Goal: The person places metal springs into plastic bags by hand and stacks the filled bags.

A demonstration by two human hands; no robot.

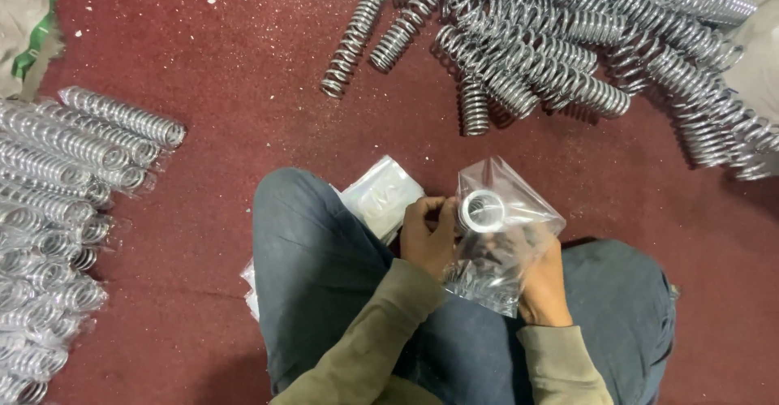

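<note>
A chrome coil spring (480, 210) sits end-on inside a clear plastic bag (510, 196) above my lap. My left hand (426, 234) grips the bag's left edge beside the spring's open end. My right hand (542, 279) holds the bag and the spring's lower part from the right, partly hidden behind the crinkled plastic. Both sleeves are olive green, and my knees in blue jeans (324, 275) frame the hands.
A pile of bare chrome springs (568, 40) lies across the top right on the dark red carpet (227, 56). Bagged springs (57, 210) are stacked along the left edge. A stack of flat clear bags (381, 194) lies by my left knee.
</note>
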